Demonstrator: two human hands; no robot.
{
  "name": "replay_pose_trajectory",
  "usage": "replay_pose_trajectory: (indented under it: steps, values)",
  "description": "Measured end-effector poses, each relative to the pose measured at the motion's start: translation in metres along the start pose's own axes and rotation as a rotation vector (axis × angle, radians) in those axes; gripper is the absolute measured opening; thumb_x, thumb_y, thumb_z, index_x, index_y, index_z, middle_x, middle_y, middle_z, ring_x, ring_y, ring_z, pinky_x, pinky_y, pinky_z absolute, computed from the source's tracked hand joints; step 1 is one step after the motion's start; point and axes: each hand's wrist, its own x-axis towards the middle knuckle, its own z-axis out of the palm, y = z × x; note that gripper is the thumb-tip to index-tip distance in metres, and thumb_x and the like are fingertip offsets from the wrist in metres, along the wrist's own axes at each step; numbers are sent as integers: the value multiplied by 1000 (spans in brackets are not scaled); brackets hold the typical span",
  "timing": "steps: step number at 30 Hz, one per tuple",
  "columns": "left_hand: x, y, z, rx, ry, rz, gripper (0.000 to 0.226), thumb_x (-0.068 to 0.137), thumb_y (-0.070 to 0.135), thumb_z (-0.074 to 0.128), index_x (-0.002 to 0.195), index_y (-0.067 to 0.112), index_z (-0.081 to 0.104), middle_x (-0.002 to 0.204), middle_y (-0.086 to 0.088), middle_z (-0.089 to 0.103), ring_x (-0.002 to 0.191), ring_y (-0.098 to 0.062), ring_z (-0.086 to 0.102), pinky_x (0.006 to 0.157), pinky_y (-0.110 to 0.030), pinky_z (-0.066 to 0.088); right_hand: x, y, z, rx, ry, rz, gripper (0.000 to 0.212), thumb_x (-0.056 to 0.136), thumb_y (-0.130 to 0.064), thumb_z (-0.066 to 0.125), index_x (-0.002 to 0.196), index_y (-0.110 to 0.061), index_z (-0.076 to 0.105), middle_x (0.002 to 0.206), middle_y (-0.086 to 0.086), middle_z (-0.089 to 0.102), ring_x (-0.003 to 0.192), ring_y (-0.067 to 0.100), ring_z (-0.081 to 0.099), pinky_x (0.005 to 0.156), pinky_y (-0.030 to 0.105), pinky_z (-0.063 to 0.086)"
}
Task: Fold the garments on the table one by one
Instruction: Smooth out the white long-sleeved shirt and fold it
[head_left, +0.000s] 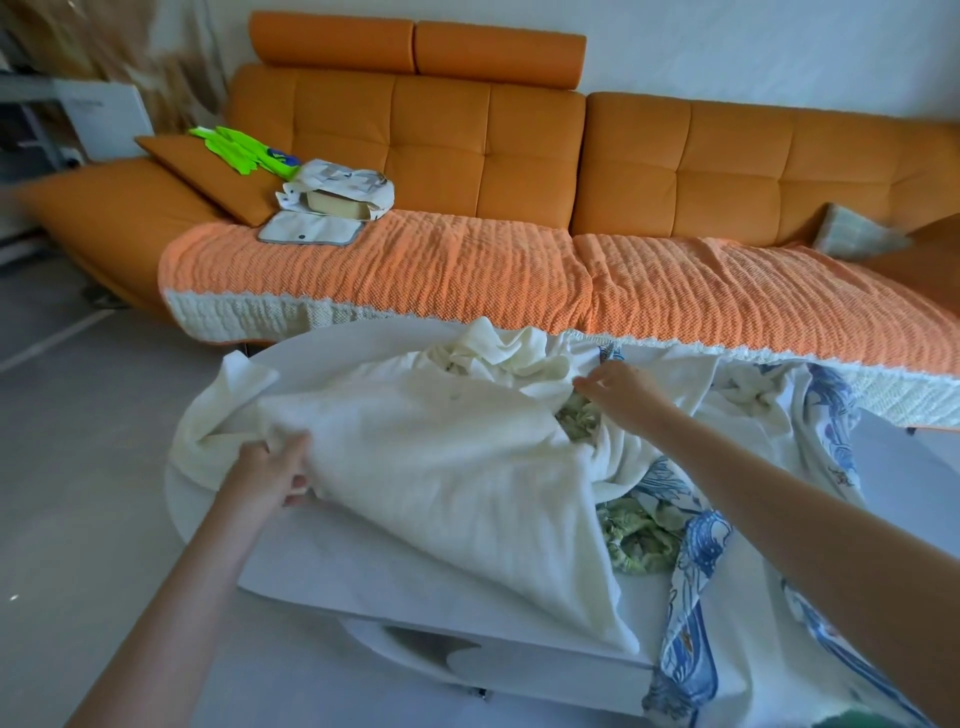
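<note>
- Noting the orange sofa (467, 156) first: it stood just behind the table, so cloth pushed toward the far edge could have slid off into the gap
- White table (363, 571) had bare top only at the near-left; my read was that the fold belonged there, not on the pile
- Cream garment (441, 467) was the piece in hand: it lay across the middle of the table, half spread, with its far end bunched and one corner hanging over the left rim
- It needed pulling flat and taut between the two grips before any fold, otherwise the creases at the far end would get folded in
- White garment with blue print (696, 561) lay at the right, trailing off the near edge and touching the cream one; drag the cream piece left to get clear of it
- Green floral garment (639, 540) sat partly under the cream cloth, so lifting rather than sliding would have avoided snagging it
- Left hand (270, 467) gripped the cream garment's left edge, fingers curled round the cloth
- Right hand (623, 387) pinched the cream cloth at its far bunched end; which seam it held I couldn't tell
</note>
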Motion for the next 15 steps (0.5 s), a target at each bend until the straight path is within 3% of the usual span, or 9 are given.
replay_pose_trajectory:
  steps: [1,3,6,8,11,13,15]
  values:
    - [-2,-11,0,138,-23,-3,74,72,55,65,117,-2,52,104,-20,62,87,-30,64,74,-39,57,-6,6,-2,16,3,-7,27,94,-34,49,91,-10,61,83,6,62,69,21,60,59,25,42]
    - [-12,-26,1,198,-2,68,83,66,50,74,127,1,46,117,-19,60,107,-32,58,93,-43,46,-27,11,-5,13,5,-28,34,95,-29,49,65,-12,50,60,2,50,47,15,46,46,22,35]
    - [-26,-30,7,27,-66,161,114,47,43,80,143,14,26,111,-3,63,107,-23,59,98,-44,44,-61,18,1,44,-106,-48,33,92,-39,53,87,-7,60,79,9,64,58,17,58,56,27,50]
    - [-32,-33,12,-12,-70,240,113,53,34,81,146,25,17,109,-3,65,105,-21,62,96,-44,47,-82,20,8,48,-264,-14,44,87,-51,52,97,-9,59,84,3,66,62,13,61,58,24,54]
    - [-42,-30,17,16,59,419,100,72,19,80,147,25,15,92,-6,68,89,-17,64,73,-22,47,-108,21,23,23,-468,-6,66,78,-58,58,115,-4,52,86,-5,60,68,6,58,58,11,48]
    - [-49,-23,18,4,98,511,89,76,17,76,144,26,21,84,-8,65,82,-17,62,66,-14,44,-118,24,35,110,-472,-39,75,73,-49,72,129,-10,40,97,-9,57,83,5,58,73,15,50]
    - [-49,-21,16,-74,68,529,79,77,15,75,140,30,29,78,-10,62,76,-15,61,66,-9,44,-120,28,44,279,-418,-23,79,72,-25,80,134,-13,32,100,-3,60,90,12,62,84,26,53]
